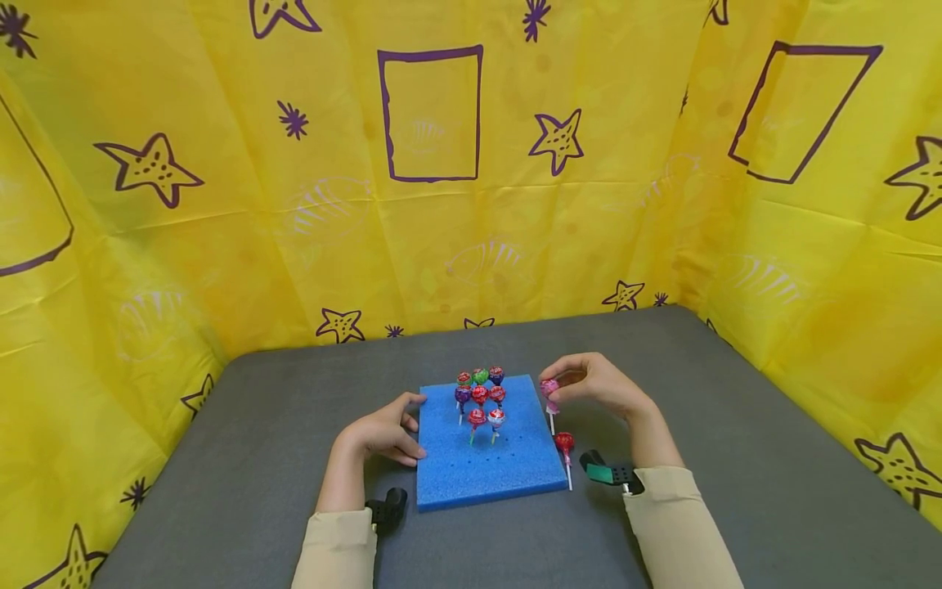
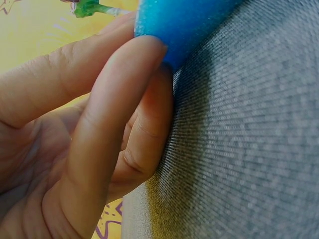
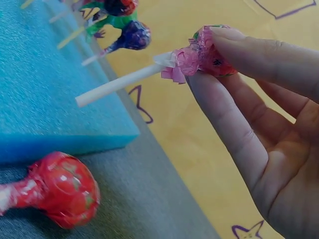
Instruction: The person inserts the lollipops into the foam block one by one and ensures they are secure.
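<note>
A blue foam board (image 1: 489,474) lies on the grey table with several wrapped lollipops standing in it by their sticks, among them a green lollipop (image 1: 481,375) and a purple lollipop (image 1: 462,394). My left hand (image 1: 383,429) rests against the board's left edge, thumb and fingertips touching its side. To the right of the board, my right hand (image 1: 592,382) pinches a pink lollipop (image 3: 217,52) by its wrapped head between thumb and index finger. Its white stick hangs downward in the head view, free at its end. Beside the board's right edge lies a red lollipop (image 1: 564,442).
Small holes (image 1: 488,460) show in the front part of the foam. The grey table (image 1: 280,458) extends around the board. Yellow curtains (image 1: 331,245) with drawn stars enclose the table at the back and sides. Dark devices (image 1: 611,472) are strapped at both wrists.
</note>
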`<state>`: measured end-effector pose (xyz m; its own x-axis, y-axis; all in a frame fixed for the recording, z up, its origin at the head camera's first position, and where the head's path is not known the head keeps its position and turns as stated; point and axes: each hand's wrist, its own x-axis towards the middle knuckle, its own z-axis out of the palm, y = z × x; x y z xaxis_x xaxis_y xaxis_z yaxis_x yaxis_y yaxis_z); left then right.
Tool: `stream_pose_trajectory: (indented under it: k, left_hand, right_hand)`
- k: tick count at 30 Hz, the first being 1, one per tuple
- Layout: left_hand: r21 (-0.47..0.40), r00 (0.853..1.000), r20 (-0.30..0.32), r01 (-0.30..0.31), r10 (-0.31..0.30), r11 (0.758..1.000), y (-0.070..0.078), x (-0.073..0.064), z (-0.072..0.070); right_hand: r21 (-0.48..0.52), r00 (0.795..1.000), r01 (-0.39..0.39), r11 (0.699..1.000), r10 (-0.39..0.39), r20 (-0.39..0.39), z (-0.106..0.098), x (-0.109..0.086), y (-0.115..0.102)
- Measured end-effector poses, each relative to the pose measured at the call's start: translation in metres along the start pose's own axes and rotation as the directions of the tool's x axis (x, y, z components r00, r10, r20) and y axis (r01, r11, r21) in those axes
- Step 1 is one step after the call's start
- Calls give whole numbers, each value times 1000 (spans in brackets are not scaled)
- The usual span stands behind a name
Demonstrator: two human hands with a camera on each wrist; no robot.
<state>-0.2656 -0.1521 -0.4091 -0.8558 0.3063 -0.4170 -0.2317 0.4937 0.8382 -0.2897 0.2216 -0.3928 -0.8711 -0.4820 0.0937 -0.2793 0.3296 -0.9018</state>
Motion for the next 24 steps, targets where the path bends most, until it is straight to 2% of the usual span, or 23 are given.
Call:
stream_pose_trajectory:
  k: [24]
  left_hand:
    - [-7, 1000, -5, 11, -11, 1000, 1, -1, 1]
  right_hand:
    - [35, 998, 61, 997, -61, -24, 26, 16, -8]
